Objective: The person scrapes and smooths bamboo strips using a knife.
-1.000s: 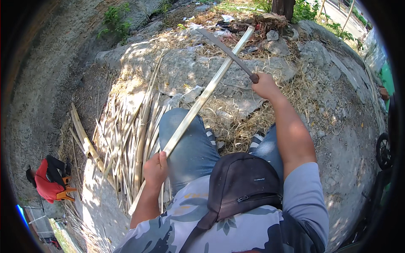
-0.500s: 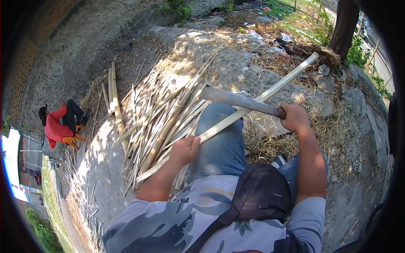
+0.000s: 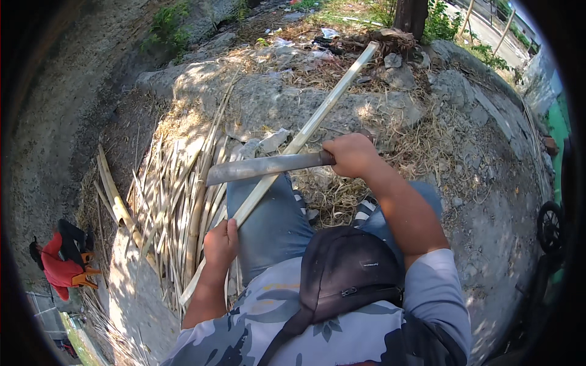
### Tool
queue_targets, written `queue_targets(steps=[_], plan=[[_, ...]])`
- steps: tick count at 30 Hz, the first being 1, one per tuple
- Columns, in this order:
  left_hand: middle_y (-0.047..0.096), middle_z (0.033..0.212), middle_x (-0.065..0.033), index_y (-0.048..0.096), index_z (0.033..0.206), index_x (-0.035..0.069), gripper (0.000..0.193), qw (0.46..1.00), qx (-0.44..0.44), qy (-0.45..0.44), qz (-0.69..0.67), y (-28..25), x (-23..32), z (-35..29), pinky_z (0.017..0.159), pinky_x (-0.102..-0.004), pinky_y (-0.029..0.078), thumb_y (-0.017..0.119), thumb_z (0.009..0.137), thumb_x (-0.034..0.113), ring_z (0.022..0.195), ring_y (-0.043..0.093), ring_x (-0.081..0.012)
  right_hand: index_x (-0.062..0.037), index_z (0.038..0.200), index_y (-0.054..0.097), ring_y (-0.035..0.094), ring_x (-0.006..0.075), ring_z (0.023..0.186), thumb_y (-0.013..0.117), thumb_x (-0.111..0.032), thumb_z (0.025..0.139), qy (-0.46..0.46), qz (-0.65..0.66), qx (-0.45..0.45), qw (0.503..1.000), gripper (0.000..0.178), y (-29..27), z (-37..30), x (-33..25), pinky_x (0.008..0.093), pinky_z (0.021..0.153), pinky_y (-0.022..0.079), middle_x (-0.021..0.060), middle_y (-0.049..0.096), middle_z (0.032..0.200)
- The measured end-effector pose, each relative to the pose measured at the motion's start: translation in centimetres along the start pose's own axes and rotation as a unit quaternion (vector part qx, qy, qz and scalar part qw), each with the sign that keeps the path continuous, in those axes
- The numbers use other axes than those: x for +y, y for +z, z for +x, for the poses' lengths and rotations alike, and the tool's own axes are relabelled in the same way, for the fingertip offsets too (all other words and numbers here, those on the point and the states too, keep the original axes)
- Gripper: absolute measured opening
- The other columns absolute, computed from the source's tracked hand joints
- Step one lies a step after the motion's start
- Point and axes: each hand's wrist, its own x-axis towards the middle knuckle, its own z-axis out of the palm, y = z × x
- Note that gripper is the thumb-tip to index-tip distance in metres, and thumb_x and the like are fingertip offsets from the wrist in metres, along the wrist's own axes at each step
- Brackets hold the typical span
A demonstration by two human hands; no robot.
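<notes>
Machete [image 3: 293, 163] gripped by our right hand [image 3: 353, 155] crosses the pale strip [image 3: 312, 124] we clasp in our left hand [image 3: 221, 243].

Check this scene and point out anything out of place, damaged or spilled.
Pale litter lies scattered near the tree trunk, looking out of place among the dry plant scraps. Otherwise nothing stands out: the left hand grips a pale strip and the right hand a machete; neither item shows clear damage.
</notes>
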Motion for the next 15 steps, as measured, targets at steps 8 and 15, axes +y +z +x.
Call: queue_targets(steps=[8,15], plan=[[0.06,0.067,-0.0241,0.059,0.075,0.002,0.049,1.0,-0.009,0.027,0.001,-0.1,0.1,-0.1,0.059,-0.0517,0.046,0.048,0.104,0.04,0.067,0.061,-0.0469,-0.0103,0.1,0.069,0.07,0.0359,0.088,0.072,-0.019,0.075,0.201,0.117,0.094,0.968,0.027,0.6,-0.4,9.8,0.047,0.078,0.053,0.0145,0.072,0.089],[0.059,0.068,-0.0253,0.058,0.075,0.002,0.049,0.999,-0.025,0.025,-0.013,-1.4,0.1,-0.2,0.06,-0.0523,0.046,0.046,0.105,0.039,0.066,0.06,-0.0476,-0.0073,0.099,0.071,0.069,0.0386,0.092,0.068,-0.02,0.078,0.295,0.205,0.154,0.92,0.025,-1.7,-2.3,8.7,0.0468,0.079,0.053,0.0214,0.071,0.094]])
